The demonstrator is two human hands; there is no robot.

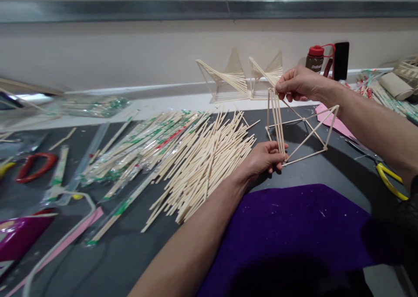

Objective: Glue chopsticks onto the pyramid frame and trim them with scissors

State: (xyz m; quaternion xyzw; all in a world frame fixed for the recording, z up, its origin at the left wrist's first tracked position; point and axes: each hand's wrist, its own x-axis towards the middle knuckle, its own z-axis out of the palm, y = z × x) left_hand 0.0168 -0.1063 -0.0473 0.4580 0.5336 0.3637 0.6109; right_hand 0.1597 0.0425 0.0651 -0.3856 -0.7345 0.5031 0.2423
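A light frame of wooden sticks (pixel 310 136) stands on the dark table, with several near-parallel sticks rising on its left side. My left hand (pixel 266 157) is closed, pinching the lower ends of those sticks at the frame's near corner. Up at their top ends, my right hand (pixel 295 83) pinches with thumb and fingers; whether it grips a stick or the top bar is hidden. Left of the frame lies a large pile of loose wooden sticks (pixel 205 166). Two finished-looking twisted stick models (pixel 225 77) stand behind, against the wall.
Wrapped chopsticks (pixel 140 144) lie left of the pile. Red-handled scissors (pixel 35 166) and a purple glue gun-like object (pixel 22 240) with a pale cord are at far left. Yellow-handled scissors (pixel 388 179) lie right. A red-capped bottle (pixel 315 58) and phone (pixel 341 61) stand behind. Purple cloth (pixel 294 227) covers my lap.
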